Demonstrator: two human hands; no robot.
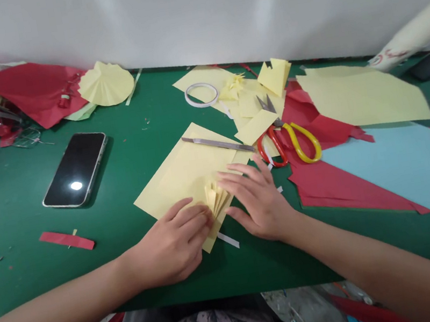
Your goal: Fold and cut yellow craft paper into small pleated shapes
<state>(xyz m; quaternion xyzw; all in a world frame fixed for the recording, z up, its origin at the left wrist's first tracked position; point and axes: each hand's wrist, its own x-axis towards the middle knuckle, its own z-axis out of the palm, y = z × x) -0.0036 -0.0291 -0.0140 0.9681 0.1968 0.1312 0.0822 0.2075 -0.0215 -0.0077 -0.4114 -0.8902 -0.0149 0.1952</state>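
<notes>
Fan (216,200) is flaring, left hand (173,241) pinching its base; right hand (264,202) is spreading nearby. Firm grip should be keeping pleats even.

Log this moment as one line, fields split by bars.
left hand: pinching pleated yellow paper | right hand: open, fingertips beside it | underneath: flat yellow sheet | beyond: metal tool, scissors | left side: phone

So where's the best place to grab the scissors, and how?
Probably by the red loop and yellow loop, coming from your side of the table: the loops face you, while the parted blades point away.
</notes>
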